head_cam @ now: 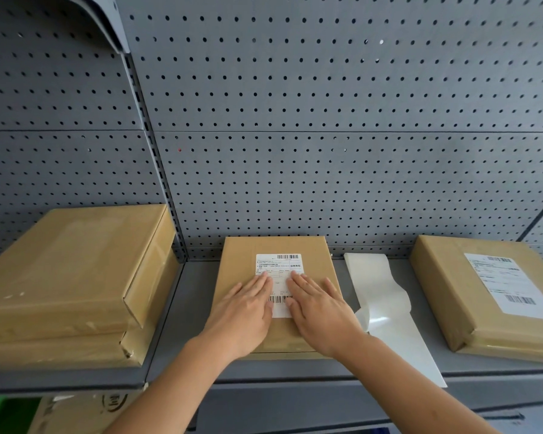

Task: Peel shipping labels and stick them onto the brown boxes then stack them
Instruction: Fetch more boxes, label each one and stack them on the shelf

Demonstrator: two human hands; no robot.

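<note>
A flat brown box (242,255) lies in the middle of the grey shelf (188,296), with a white shipping label (279,266) on its top. My left hand (245,311) and my right hand (318,311) lie flat on the box, fingers together, pressing on the label's left and right sides. Both palms are empty. Left of this box is a stack of two unlabelled brown boxes (72,264). At the right stands another brown box (445,283) that carries its own label (511,283).
A curled strip of white label backing paper (386,308) lies on the shelf between the middle and right boxes, overhanging the front edge. Grey pegboard (326,120) forms the back wall. A printed carton (85,411) sits below the shelf at lower left.
</note>
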